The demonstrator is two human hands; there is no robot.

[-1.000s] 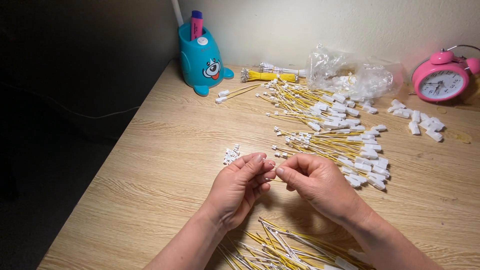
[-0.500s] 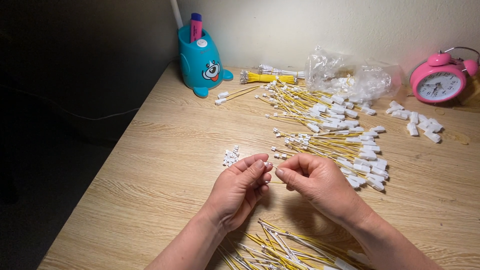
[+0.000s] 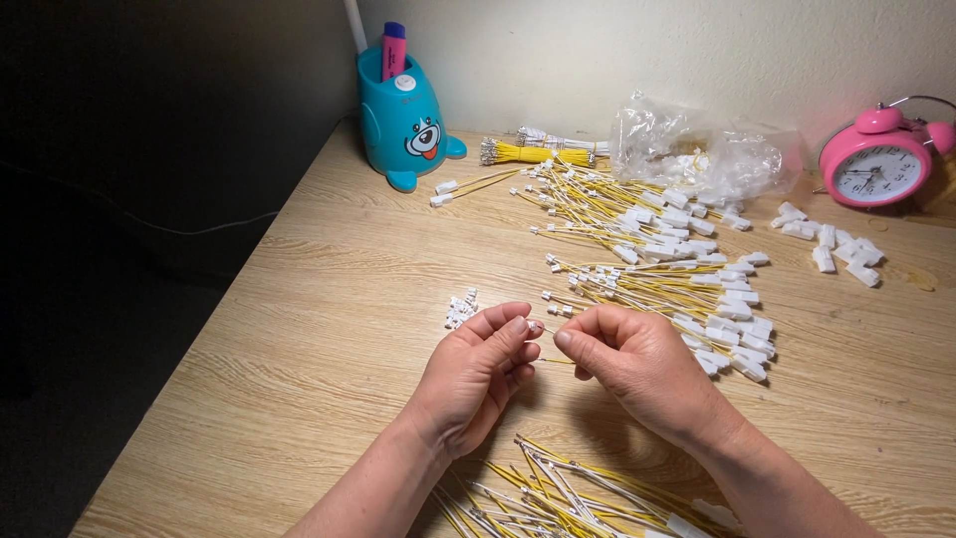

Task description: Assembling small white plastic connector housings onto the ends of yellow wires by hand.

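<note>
I'm seeing both hands meeting low over the light wood-grain surface (image 3: 299, 329), fingertips pinched together. Compared with a second ago, almost nothing is changing: the hands are staying in the same spot, only the pinch is tightening slightly and the thumbs are shifting a touch closer. I'm reading that as fine fitting work at the wire end going on, not a pick or a place.

Left hand (image 3: 473, 374) is curling nearly closed, thumb and forefinger pinching the tip of a thin yellow wire (image 3: 558, 361); a tiny white piece at that tip is too small to confirm. Right hand (image 3: 637, 364) is also nearly closed, pinching the same wire just beside the left fingertips.

The wire is sitting between the two hands, just above the surface. What shows of its long axis is running roughly left-right, tip pointing toward the left hand; the rest is hiding under the right hand.

Nearby: small heap of tiny white plastic connectors (image 3: 461, 309) just left of the left hand, spread of yellow wires with white plug ends (image 3: 667, 269) beyond the hands, another loose yellow wire pile (image 3: 548, 493) near the wrists. Further back: teal cartoon-animal pen holder (image 3: 401, 125), crumpled clear plastic bag (image 3: 697, 154), pink twin-bell alarm clock (image 3: 876, 164).
</note>
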